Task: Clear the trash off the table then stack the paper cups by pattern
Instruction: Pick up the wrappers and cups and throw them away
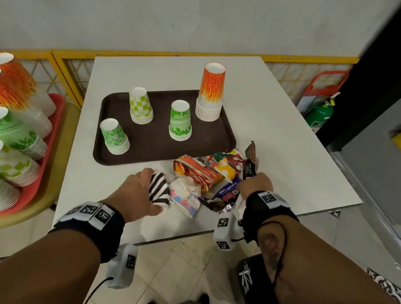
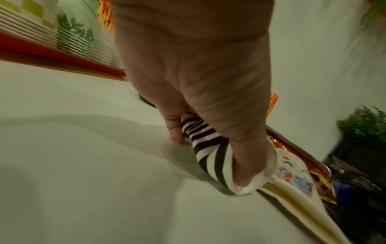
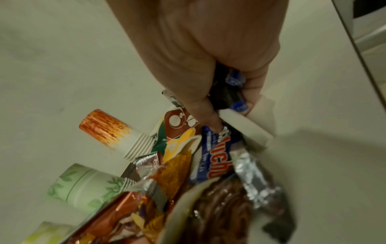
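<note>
Only part of a word, "uch", reads in red on the blue candy wrapper (image 3: pixel 217 158); other print is illegible.

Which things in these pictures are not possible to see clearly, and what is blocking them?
- Head view: the right hand turns its back, hiding its fingers' grip on the dark wrapper.
- Head view: the left edge cuts off the cup stacks on the red tray.
- Left wrist view: the left hand covers much of the striped cup.
- Right wrist view: the blue wrapper lettering is blurred.

Crumpled wrappers (image 1: pixel 213 177) heaped (near edge), patterned cup stacks (image 1: pixel 210 92) inverted on tray (image 1: pixel 110 158)
</note>
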